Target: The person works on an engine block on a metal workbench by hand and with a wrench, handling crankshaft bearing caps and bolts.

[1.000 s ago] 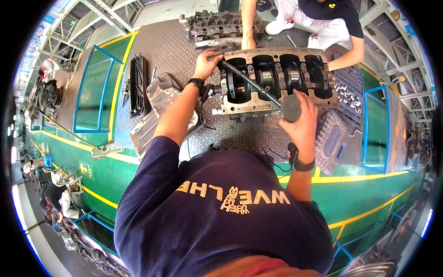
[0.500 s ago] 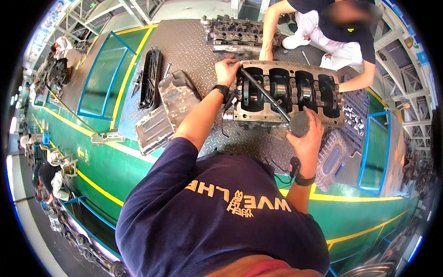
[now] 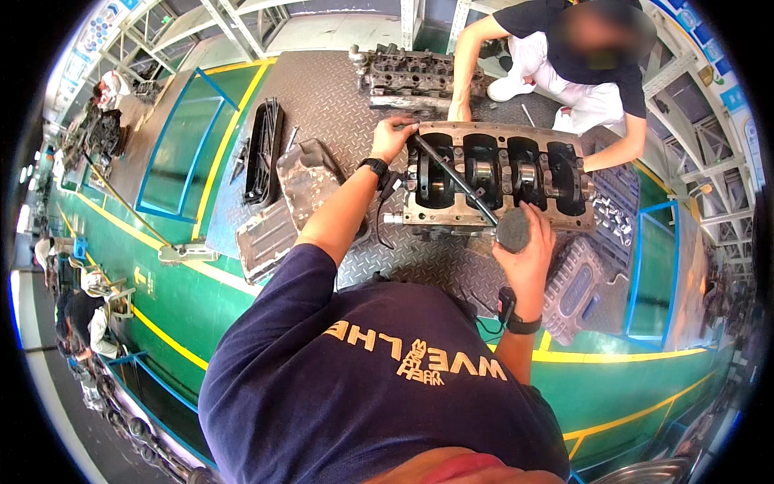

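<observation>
An engine block [image 3: 476,216] lies in front of me with its crankshaft [image 3: 481,173] side up. Diagonally across it runs a long dark bar [image 3: 458,179] with a shiny lower end. My left hand [image 3: 392,140] pinches the bar's upper end at the block's far left corner. Beyond the near edge, my right hand [image 3: 527,250] is wrapped round a round-faced, dark grey piece [image 3: 513,231], whose kind I cannot make out. The bar's lower end comes close to that piece; whether they touch is unclear.
Across the block squats a co-worker [image 3: 592,81], both hands beside it. A cylinder head [image 3: 415,77] lies farther back. On the left are a black tray of tools [image 3: 264,149] and a rusty pan [image 3: 310,181]; on the right, a socket set case [image 3: 613,214] and grey case [image 3: 574,282].
The whole scene sits slightly lower in the picture. Both hands keep about the same places on the bar and the round piece.
</observation>
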